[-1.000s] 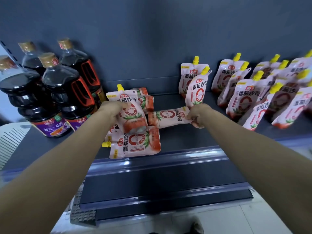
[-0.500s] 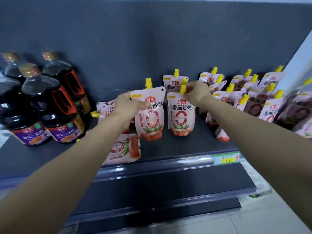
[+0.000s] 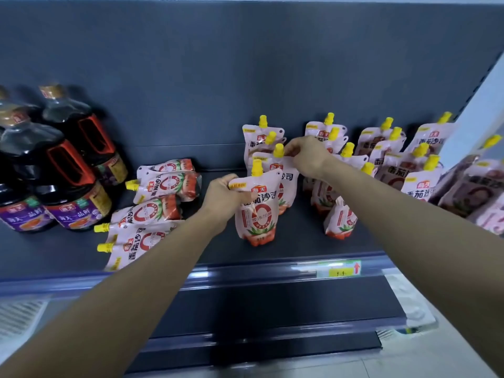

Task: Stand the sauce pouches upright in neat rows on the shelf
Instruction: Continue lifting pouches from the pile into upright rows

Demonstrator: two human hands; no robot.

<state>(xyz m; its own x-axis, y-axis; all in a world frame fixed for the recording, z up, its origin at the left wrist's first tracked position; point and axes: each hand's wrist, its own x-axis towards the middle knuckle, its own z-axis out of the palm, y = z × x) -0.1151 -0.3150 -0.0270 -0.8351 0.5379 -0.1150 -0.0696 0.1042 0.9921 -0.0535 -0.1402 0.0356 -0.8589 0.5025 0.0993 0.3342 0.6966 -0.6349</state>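
Observation:
A white and red sauce pouch [image 3: 257,214] with a yellow cap stands upright at the shelf's middle front; my left hand [image 3: 225,196] grips its top left corner. Right behind it stands a second pouch [image 3: 287,184], and my right hand [image 3: 306,156] pinches its top edge by the cap. Two more upright pouches [image 3: 257,137] stand behind these in a row. Several pouches [image 3: 152,214] lie flat on the shelf to the left, caps pointing left. Upright pouches [image 3: 403,165] in rows fill the right side.
Dark soy sauce bottles [image 3: 62,175] with red handles stand at the far left. The dark shelf [image 3: 300,241] has a front rail with a yellow price tag [image 3: 341,271]. A lower shelf ledge sits below, and a pale upright post [image 3: 480,110] bounds the right.
Both hands have stood their pouches up and shifted them into one line, the left pouch now in front of the right one. The view has moved closer.

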